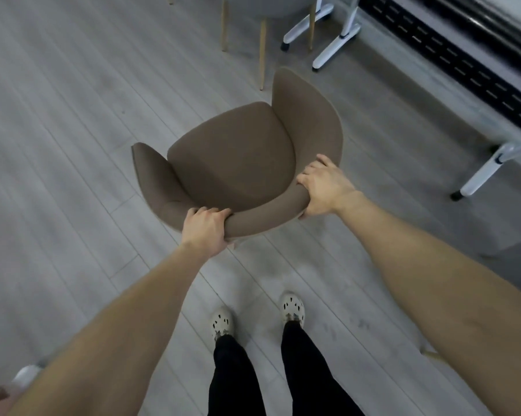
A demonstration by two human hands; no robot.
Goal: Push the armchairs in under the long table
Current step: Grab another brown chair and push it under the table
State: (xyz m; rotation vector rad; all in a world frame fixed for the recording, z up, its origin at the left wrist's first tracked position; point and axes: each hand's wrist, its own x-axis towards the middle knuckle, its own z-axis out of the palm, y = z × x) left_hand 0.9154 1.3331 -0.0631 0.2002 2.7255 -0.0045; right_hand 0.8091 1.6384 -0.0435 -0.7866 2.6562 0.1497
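Observation:
A brown upholstered armchair [238, 157] stands on the grey plank floor in front of me, seen from above, its seat facing away. My left hand [206, 229] grips the top of the backrest on its left side, fingers curled over the rim. My right hand [325, 187] grips the backrest's right end where it meets the armrest. White table legs with feet [335, 46] show at the top right, and one more white table leg [484, 175] at the right edge. The tabletop itself is out of view.
A grey armchair with slim wooden legs [263, 43] stands at the top centre beside the white feet. A black perforated strip [463, 67] runs along the wall at the top right. My feet in white clogs [257, 316] stand behind the chair. Open floor lies to the left.

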